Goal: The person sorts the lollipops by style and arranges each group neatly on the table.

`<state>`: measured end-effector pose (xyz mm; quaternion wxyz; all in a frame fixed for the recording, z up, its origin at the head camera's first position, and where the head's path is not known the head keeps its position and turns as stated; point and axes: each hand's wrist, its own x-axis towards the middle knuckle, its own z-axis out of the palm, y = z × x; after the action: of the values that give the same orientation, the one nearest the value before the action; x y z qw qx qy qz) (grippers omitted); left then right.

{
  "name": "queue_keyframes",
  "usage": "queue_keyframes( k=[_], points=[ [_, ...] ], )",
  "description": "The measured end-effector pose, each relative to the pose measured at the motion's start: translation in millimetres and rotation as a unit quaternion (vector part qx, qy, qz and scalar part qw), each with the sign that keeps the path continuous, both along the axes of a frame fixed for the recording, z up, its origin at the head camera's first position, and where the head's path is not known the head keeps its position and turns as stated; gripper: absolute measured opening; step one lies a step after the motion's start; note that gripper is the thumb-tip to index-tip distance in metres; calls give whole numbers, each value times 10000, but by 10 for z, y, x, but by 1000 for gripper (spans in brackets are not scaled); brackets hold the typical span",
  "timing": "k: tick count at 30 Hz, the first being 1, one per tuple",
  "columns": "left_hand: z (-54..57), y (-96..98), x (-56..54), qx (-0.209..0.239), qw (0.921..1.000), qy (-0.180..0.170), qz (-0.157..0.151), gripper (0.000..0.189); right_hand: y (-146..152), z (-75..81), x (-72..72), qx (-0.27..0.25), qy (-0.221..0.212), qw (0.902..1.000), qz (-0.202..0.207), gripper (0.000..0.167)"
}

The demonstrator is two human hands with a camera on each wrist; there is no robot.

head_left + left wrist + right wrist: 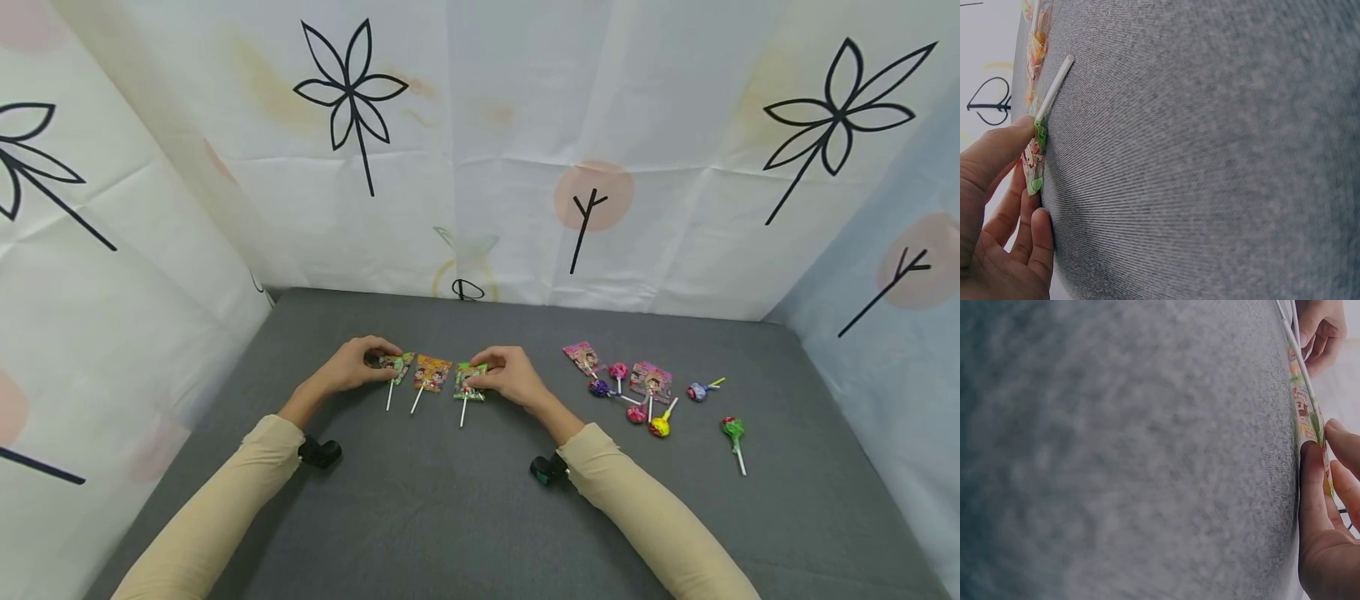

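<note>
Three flat-wrapped lollipops lie in a row, white sticks toward me. In the head view my left hand pinches the left green-wrapped lollipop by its wrapper. The left wrist view shows my thumb on that green wrapper and fingers behind it. An orange-wrapped lollipop lies in the middle, touched by neither hand. On the right, my right hand pinches another green-wrapped lollipop between thumb and fingers. In the right wrist view its wrapper is seen edge-on, partly hidden by the fingers.
On the right of the grey table lie two pink flat-wrapped lollipops and several round ones, among them a yellow lollipop, a purple lollipop and a green lollipop. A patterned white cloth stands behind the table.
</note>
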<state>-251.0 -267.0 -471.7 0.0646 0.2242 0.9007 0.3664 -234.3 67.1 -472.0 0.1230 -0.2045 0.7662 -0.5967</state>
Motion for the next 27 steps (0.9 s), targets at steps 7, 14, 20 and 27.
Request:
queue_keyframes(
  k=[7,14,20,27],
  points=[
    [-6,-7,0,28,10000,17,-33,34,-25,0,-31,207,134,9997,-51,30],
    [-9,-15,-5,47,10000,-24,-11,34,-36,-1,-71,943,595,9937,-93,27],
    [-16,-14,-7,30,10000,-41,17,34,-49,19,-68,1251,737,9894,0,27],
    [-11,-10,-3,56,10000,32,-47,34,-53,32,-56,1447,773,9864,-116,28]
  ],
)
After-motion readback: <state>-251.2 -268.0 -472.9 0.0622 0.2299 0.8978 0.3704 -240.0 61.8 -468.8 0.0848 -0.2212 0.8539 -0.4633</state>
